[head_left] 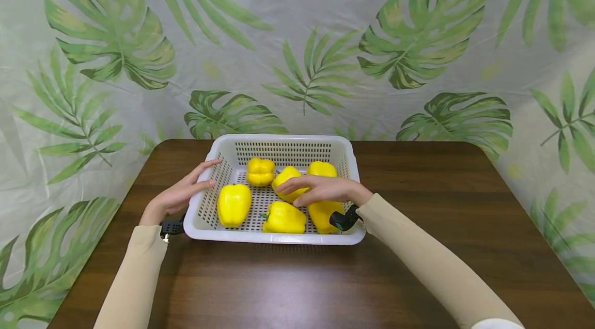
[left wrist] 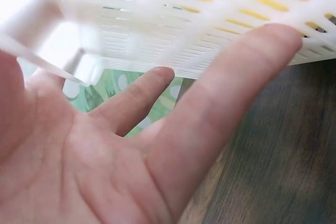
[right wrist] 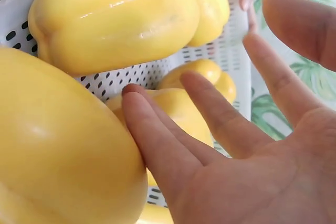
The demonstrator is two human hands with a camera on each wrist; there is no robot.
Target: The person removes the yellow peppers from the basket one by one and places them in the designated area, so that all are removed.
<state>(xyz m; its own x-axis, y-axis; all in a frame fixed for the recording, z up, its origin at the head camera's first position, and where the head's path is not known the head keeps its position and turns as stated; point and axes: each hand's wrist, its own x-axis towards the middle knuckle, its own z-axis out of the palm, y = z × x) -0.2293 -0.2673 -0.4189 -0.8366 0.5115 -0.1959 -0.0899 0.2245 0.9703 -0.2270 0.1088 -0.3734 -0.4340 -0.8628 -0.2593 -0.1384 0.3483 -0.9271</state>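
A white perforated plastic basket (head_left: 274, 236) on the table holds several yellow bell peppers. My left hand (head_left: 178, 194) rests at its left side with thumb and forefinger reaching over the rim. In the left wrist view, other fingers (left wrist: 210, 108) stretch straight along the slotted outer wall. Over the right half of the basket, my right hand (head_left: 325, 189) spreads its fingers above a middle pepper (head_left: 285, 176) and a front pepper (head_left: 284, 218). The right wrist view shows extended fingers (right wrist: 157, 135) right beside a large pepper (right wrist: 63, 140), gripping nothing. My right hand partly covers the right-hand peppers.
One pepper (head_left: 234, 205) lies by the basket's left wall and another (head_left: 261, 172) toward the back. The dark wooden table (head_left: 279, 287) ends just behind the basket, where a leaf-print cloth (head_left: 316, 19) hangs. Black wrist cameras (head_left: 345, 219) sit on both wrists.
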